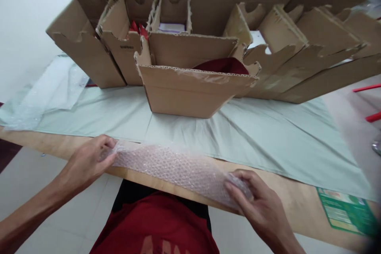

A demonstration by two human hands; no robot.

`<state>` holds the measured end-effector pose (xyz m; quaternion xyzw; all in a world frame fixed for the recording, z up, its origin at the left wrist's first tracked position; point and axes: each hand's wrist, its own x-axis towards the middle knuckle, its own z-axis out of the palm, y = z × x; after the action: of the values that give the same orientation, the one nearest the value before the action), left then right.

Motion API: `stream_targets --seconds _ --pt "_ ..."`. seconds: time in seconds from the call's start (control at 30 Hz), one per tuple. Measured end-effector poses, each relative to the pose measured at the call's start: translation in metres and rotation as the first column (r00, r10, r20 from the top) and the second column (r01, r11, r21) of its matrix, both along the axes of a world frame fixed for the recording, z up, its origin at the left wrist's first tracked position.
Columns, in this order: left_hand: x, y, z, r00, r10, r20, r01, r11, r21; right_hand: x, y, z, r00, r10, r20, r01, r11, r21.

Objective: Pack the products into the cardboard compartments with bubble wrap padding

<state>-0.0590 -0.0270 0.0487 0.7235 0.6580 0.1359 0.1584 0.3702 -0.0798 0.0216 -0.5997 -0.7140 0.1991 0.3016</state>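
Observation:
A strip of clear bubble wrap (172,168) stretches between my two hands, above the front edge of the table. My left hand (95,154) pinches its left end between thumb and fingers. The right end is gripped by my right hand (253,192), thumb on the near side and fingers behind. The strip looks folded lengthwise; whether anything lies inside it I cannot make out. Just beyond it stands an open cardboard box (190,91) with dark red material showing inside.
Several cardboard bins (89,51) stand in a row at the back. A pale green cloth (268,139) covers most of the wooden table (297,198). More bubble wrap (53,87) lies at the left. A green printed packet (347,210) lies at the right front edge.

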Motion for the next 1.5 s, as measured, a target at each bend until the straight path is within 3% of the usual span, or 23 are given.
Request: stream_targets --seconds 0.1,0.2,0.33,0.43,0.5,0.57,0.6,0.63,0.7,0.8,0.87,0.93,1.0,1.13,1.27,1.37,1.43,1.5 --pt "-0.004 0.019 0.026 0.997 0.062 -0.052 -0.058 0.996 0.065 -0.01 -0.021 0.004 0.99 0.064 -0.125 -0.076 0.993 -0.091" --pt "0.0 0.061 0.044 0.985 0.031 -0.171 0.004 0.98 0.198 -0.041 -0.04 -0.01 0.942 0.143 -0.304 -0.219 0.948 -0.233" --pt "0.015 0.13 0.038 0.941 -0.087 -0.326 0.15 0.973 0.173 -0.108 -0.051 -0.037 0.86 0.224 -0.459 -0.362 0.901 -0.238" --pt "0.025 0.155 0.021 0.932 -0.111 -0.346 0.18 0.968 0.173 -0.147 -0.054 -0.046 0.835 0.292 -0.467 -0.416 0.89 -0.187" --pt "0.028 0.144 0.01 0.941 -0.081 -0.33 0.161 0.962 0.222 -0.156 -0.058 -0.046 0.854 0.315 -0.414 -0.402 0.905 -0.14" --pt "0.027 0.111 0.001 0.959 -0.118 -0.259 0.194 0.937 0.289 -0.153 -0.063 -0.044 0.88 0.335 -0.335 -0.397 0.908 -0.136" --pt "0.025 0.088 -0.003 0.966 -0.173 -0.191 0.229 0.917 0.328 -0.147 -0.066 -0.042 0.886 0.346 -0.308 -0.403 0.904 -0.143" --pt "0.024 0.064 -0.006 0.948 -0.303 -0.096 0.317 0.884 0.344 -0.141 -0.066 -0.039 0.883 0.362 -0.3 -0.418 0.896 -0.149" --pt "0.019 0.017 -0.013 0.861 -0.494 0.122 0.443 0.846 0.298 -0.13 -0.062 -0.028 0.853 0.393 -0.345 -0.463 0.874 -0.149" --pt "0.011 -0.027 -0.023 0.781 -0.445 0.439 0.429 0.892 0.142 -0.128 -0.034 -0.001 0.763 0.384 -0.52 -0.543 0.817 -0.195" --pt "0.008 -0.038 -0.03 0.714 -0.359 0.601 0.385 0.918 0.092 -0.139 -0.004 0.016 0.674 0.319 -0.666 -0.591 0.773 -0.229" --pt "0.009 -0.039 -0.038 0.67 -0.282 0.687 0.326 0.943 0.069 -0.156 0.028 0.025 0.587 0.245 -0.771 -0.609 0.762 -0.222" --pt "0.014 -0.038 -0.044 0.703 -0.188 0.686 0.21 0.976 0.053 -0.173 0.055 0.022 0.554 0.184 -0.812 -0.595 0.769 -0.232" --pt "0.029 -0.036 -0.054 0.856 -0.044 0.516 -0.061 0.981 0.185 -0.193 0.079 -0.007 0.621 0.118 -0.775 -0.552 0.768 -0.325" --pt "0.036 -0.035 -0.055 0.964 -0.021 0.264 -0.084 0.922 0.379 -0.186 0.072 -0.014 0.671 0.212 -0.71 -0.55 0.785 -0.285" --pt "0.036 -0.037 -0.051 0.991 0.012 0.133 -0.064 0.916 0.395 -0.174 0.066 -0.006 0.785 0.427 -0.449 -0.53 0.838 -0.131" --pt "0.034 -0.041 -0.05 0.996 0.036 0.082 -0.065 0.914 0.4 -0.168 0.065 -0.004 0.809 0.568 -0.155 -0.577 0.817 -0.016" --pt "0.031 -0.045 -0.049 0.998 0.008 0.067 -0.036 0.903 0.428 -0.167 0.066 -0.007 0.767 0.635 0.094 -0.64 0.767 0.042"
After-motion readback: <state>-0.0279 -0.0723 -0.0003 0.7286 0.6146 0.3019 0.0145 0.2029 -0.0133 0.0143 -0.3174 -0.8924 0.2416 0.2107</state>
